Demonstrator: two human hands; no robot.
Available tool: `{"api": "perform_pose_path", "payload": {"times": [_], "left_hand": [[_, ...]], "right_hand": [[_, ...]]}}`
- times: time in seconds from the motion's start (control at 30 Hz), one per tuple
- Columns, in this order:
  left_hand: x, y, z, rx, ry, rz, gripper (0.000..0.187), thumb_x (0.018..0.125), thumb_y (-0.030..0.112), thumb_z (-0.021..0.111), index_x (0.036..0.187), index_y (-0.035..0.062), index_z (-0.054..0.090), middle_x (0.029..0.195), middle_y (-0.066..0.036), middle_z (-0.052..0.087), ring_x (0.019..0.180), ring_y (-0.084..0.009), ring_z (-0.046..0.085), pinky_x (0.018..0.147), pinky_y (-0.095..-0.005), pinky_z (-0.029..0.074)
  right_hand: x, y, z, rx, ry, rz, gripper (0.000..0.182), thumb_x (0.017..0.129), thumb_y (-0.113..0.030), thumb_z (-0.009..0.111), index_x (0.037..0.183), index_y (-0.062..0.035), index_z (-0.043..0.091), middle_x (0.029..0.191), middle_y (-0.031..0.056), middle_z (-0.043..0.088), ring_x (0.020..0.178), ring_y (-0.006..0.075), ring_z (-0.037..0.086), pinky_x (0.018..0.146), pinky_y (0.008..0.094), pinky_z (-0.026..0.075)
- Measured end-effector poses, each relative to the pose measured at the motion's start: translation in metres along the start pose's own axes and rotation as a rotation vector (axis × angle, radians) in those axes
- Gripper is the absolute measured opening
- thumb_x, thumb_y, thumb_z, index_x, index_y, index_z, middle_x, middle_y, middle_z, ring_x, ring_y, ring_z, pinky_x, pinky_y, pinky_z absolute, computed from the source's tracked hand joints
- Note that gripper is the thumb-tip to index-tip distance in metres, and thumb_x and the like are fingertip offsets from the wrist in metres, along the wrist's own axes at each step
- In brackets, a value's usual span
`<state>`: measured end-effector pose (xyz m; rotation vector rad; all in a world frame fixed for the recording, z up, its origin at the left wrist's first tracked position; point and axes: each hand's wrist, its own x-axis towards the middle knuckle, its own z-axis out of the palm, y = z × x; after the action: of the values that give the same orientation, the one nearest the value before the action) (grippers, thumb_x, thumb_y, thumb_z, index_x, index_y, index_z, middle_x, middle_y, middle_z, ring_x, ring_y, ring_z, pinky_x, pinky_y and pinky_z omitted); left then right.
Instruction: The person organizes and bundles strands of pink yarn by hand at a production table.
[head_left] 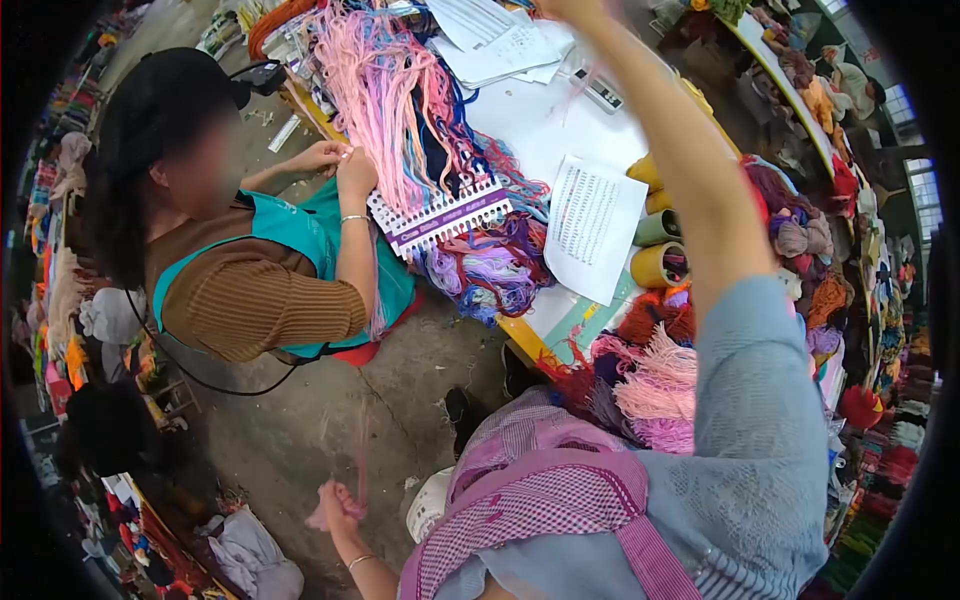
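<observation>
My left hand, low over the floor, is closed on pink thread, and a thin, blurred strand runs upward from it. My right arm reaches up across the table, and the right hand is cut off by the top edge with its fingers hidden. Below that hand, a small digital device with a display and printed sheets lie on the white tabletop. Long pink and multicoloured thread hanks spread beside them, over a white, hole-edged card with a purple label.
A co-worker at the left works thread with both hands. Thread cones and a printed sheet sit near the table's right side. Pink yarn bundles lie by my body. A white sack stands at lower left.
</observation>
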<state>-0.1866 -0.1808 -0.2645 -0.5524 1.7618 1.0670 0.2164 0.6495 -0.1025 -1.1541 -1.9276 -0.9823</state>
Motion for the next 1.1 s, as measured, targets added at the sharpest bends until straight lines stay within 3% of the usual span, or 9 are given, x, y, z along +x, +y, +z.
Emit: {"api": "perform_pose_path", "payload": {"times": [0.1,0.27,0.33,0.43,0.53,0.8,0.83,0.93,1.1], "left_hand": [[-0.022,0.015,0.057,-0.046,-0.152,0.095,0.019,0.088,0.023,0.058,0.073,0.0127,0.051,0.058,0.001,0.048,0.044,-0.0093,0.039,0.038,-0.0226,0.030],[-0.049,0.034,0.118,-0.123,-0.327,0.191,0.020,0.090,0.026,0.060,0.078,0.0111,0.053,0.062,-0.002,0.052,0.048,-0.0121,0.046,0.043,-0.0273,0.035],[-0.075,0.040,0.140,-0.054,-0.558,0.223,0.021,0.093,0.027,0.056,0.087,0.0065,0.056,0.071,-0.004,0.059,0.056,-0.0132,0.053,0.044,-0.0265,0.038],[-0.109,0.043,0.174,-0.060,-0.803,0.180,0.049,0.099,0.037,0.041,0.126,-0.0037,0.049,0.120,-0.019,0.058,0.105,-0.0272,0.059,0.089,-0.0381,0.048],[-0.161,0.051,0.215,-0.056,-1.111,0.306,0.066,0.101,0.045,0.026,0.146,-0.0029,0.018,0.152,-0.015,0.024,0.140,-0.0308,0.023,0.108,-0.0500,0.030],[-0.237,0.059,0.247,0.169,-1.569,0.298,0.076,0.099,0.055,0.011,0.146,-0.0035,0.017,0.152,-0.011,0.025,0.138,-0.0214,0.028,0.112,-0.0358,0.022],[-0.249,0.059,0.244,0.174,-1.568,0.383,0.064,0.102,0.044,0.023,0.142,-0.0055,0.029,0.145,-0.015,0.038,0.133,-0.0213,0.037,0.109,-0.0349,0.027],[-0.262,0.063,0.238,0.364,-1.340,0.585,0.029,0.094,0.011,0.049,0.113,-0.0087,0.061,0.113,-0.018,0.064,0.098,-0.0192,0.064,0.086,-0.0292,0.050],[-0.269,0.056,0.236,0.263,-1.418,0.487,0.036,0.099,0.020,0.042,0.108,-0.0089,0.061,0.116,-0.018,0.062,0.098,-0.0209,0.063,0.074,-0.0320,0.056]], "right_hand": [[-0.140,-0.138,-0.048,0.521,-0.476,0.301,0.012,0.077,-0.004,0.051,0.086,0.0017,0.056,0.083,0.0231,0.059,0.068,0.0407,0.056,0.060,0.0485,0.046],[-0.272,-0.259,-0.121,0.370,-0.941,0.214,0.016,0.079,-0.013,0.055,0.090,-0.0040,0.062,0.092,0.0147,0.059,0.088,0.0276,0.058,0.074,0.0408,0.047],[-0.298,-0.283,-0.144,0.128,-0.819,0.046,0.015,0.080,-0.014,0.054,0.087,-0.0057,0.065,0.093,0.0146,0.060,0.095,0.0288,0.054,0.082,0.0441,0.042],[-0.256,-0.280,-0.229,0.485,-0.772,0.081,0.016,0.076,-0.012,0.058,0.087,-0.0036,0.065,0.093,0.0116,0.057,0.095,0.0286,0.052,0.081,0.0441,0.040],[-0.225,-0.265,-0.339,1.259,-0.833,0.269,0.017,0.083,-0.023,0.063,0.082,-0.0063,0.069,0.083,0.0075,0.064,0.082,0.0243,0.058,0.073,0.0369,0.043],[-0.192,-0.241,-0.524,1.849,-0.802,1.124,0.016,0.092,-0.016,0.059,0.094,-0.0010,0.064,0.095,0.0012,0.060,0.086,0.0079,0.054,0.076,0.0234,0.042],[-0.188,-0.238,-0.537,1.918,-0.725,1.266,0.016,0.093,-0.015,0.058,0.094,0.0000,0.064,0.096,0.0011,0.060,0.087,0.0080,0.054,0.077,0.0230,0.042],[-0.181,-0.232,-0.565,1.910,-0.608,1.276,0.018,0.094,-0.016,0.057,0.097,0.0015,0.063,0.093,0.0019,0.063,0.087,0.0081,0.057,0.079,0.0230,0.044],[-0.187,-0.234,-0.579,1.782,-0.549,1.238,0.019,0.094,-0.016,0.059,0.097,0.0027,0.061,0.087,0.0022,0.064,0.081,0.0076,0.059,0.075,0.0226,0.048]]}}
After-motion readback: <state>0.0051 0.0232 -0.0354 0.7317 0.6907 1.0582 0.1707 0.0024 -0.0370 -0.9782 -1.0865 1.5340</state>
